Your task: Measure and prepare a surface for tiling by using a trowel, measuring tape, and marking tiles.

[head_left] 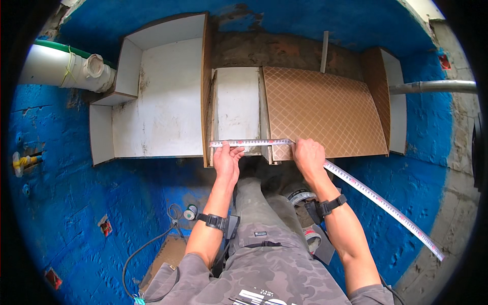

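Note:
My left hand (227, 158) holds a metal tape measure (253, 142) between its fingers, at the left side of a narrow white board (237, 101). My right hand (308, 156) is closed on the same tape over a brown diamond-patterned panel (322, 112). Between my hands the tape lies across the front of the white board and the panel's edge. Past my right hand a long length of tape slants down to the lower right. To the left stands an open white box section (157, 96) with brown edges.
Blue walls (66, 193) surround the work. A white pipe (61, 68) runs at left, a metal pipe (432, 86) at right. A cable (137, 254), a green spool (191, 212) and buckets (300, 198) lie below around my legs. A yellow valve (23, 161) juts from the left wall.

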`<state>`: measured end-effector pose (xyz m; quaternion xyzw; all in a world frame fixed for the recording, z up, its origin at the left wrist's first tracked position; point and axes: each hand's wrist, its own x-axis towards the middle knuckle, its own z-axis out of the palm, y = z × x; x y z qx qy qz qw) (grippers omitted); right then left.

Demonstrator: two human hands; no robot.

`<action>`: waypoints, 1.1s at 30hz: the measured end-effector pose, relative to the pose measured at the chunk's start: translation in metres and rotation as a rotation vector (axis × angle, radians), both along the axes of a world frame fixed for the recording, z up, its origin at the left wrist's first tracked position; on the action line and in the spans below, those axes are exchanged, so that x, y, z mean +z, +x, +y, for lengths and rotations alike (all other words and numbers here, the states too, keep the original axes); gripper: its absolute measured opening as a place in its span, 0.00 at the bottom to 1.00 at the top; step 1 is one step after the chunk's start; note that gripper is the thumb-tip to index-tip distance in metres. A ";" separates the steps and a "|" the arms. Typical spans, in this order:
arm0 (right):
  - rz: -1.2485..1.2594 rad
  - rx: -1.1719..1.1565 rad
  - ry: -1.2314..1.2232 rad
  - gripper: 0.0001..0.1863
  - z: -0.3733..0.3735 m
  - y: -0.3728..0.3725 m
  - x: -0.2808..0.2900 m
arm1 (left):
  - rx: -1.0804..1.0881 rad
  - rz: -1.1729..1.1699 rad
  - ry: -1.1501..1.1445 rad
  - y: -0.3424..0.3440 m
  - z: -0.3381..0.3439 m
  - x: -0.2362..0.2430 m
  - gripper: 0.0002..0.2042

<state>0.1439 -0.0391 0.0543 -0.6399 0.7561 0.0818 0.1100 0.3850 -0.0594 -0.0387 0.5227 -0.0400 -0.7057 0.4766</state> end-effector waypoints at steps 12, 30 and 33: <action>-0.012 -0.002 0.003 0.12 0.001 -0.003 -0.001 | 0.010 0.004 0.024 -0.002 0.001 -0.005 0.11; -0.135 -0.139 -0.164 0.17 0.069 -0.035 0.059 | -0.259 -0.093 -0.135 -0.026 -0.004 0.053 0.12; -0.234 -0.237 -0.099 0.19 0.119 -0.042 0.083 | -0.351 -0.143 -0.201 -0.043 0.002 0.067 0.11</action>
